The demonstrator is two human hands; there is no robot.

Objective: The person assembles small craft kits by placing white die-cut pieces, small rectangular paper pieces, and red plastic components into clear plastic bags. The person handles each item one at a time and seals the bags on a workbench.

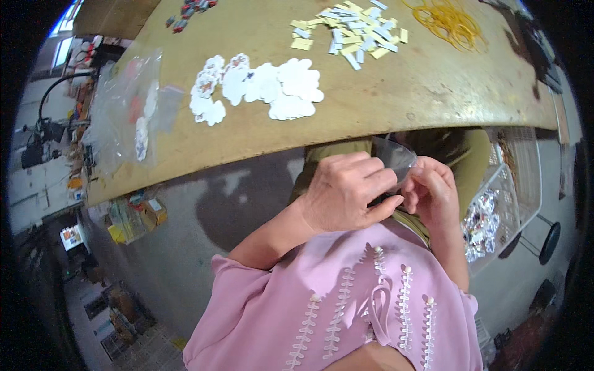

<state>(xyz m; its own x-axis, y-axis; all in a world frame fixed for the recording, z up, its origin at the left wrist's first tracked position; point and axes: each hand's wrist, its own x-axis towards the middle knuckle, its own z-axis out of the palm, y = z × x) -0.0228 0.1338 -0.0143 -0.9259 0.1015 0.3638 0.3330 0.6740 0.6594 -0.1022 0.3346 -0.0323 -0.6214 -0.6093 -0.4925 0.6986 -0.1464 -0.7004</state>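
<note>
A small clear plastic bag is held between my two hands, over my lap and just below the table's front edge. My left hand is closed, its curled fingers at the bag's left side and its thumb pointing right. The fingers of my right hand pinch the bag's right edge. The lower part of the bag is hidden behind my fingers. On the table ahead lie white scalloped cutouts, some with printed pictures, in an overlapping spread.
The wooden table bears a pile of yellow and pale-blue strips, yellow rubber bands, small red-and-grey pieces and a large clear plastic bag. To the right, a white basket holds shiny packets.
</note>
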